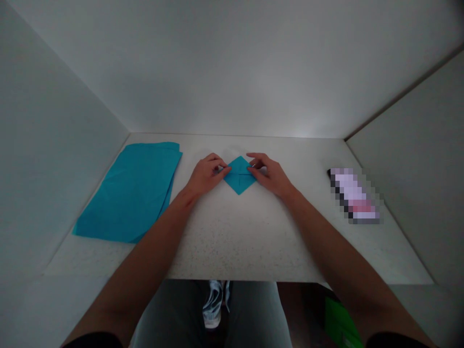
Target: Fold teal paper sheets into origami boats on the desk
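Observation:
A small piece of folded blue paper [239, 184] lies diamond-wise on the white tabletop, with a crease or flap edge running across its middle. My left hand [209, 173] pinches its left corner between thumb and fingers. At the opposite corner, my right hand [267, 173] grips the paper with the thumb on top, its index finger stretched out above. The fingertips partly cover both side corners.
Larger blue sheets [126, 191] lie stacked at the left of the tabletop [232, 241]. A phone [353, 195], its screen blurred out, rests at the right. Walls enclose the back and both sides. Something green [340, 321] is below the front edge.

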